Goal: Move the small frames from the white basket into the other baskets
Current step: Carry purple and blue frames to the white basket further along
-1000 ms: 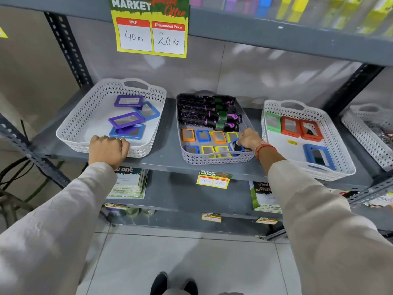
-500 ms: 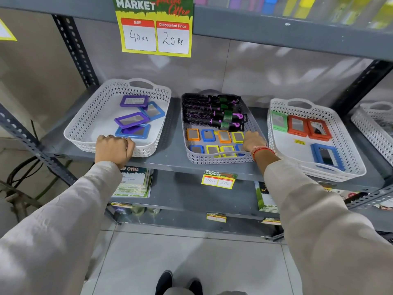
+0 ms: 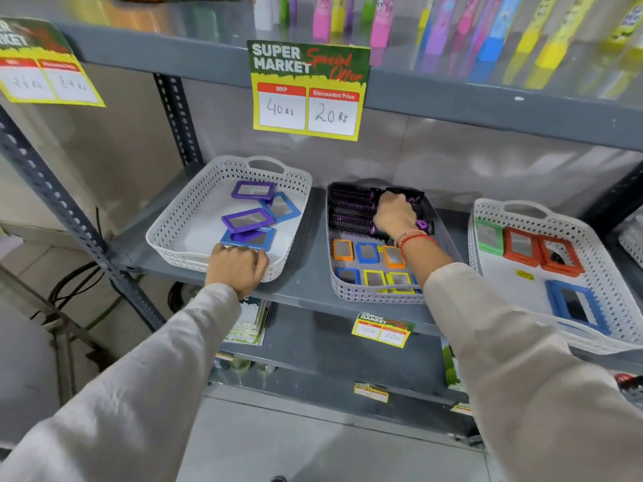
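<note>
The middle white basket holds black and purple hair brushes at its back and several small frames at its front: orange, blue and yellow. My right hand reaches over them, fingers curled down on the brushes; whether it grips one is hidden. My left hand is closed on the front rim of the left basket, which holds purple frames and blue frames. The right basket holds green, red and blue frames.
All three baskets stand on a grey metal shelf. A price sign hangs from the shelf above, which carries colourful packages. Booklets lie on the lower shelf. A slanted metal post stands at the left. Another basket shows at the far right.
My right hand has left the small frames at the basket's front right and moved back onto the brushes. My left hand stays on the left basket's rim. The camera tilted upward.
</note>
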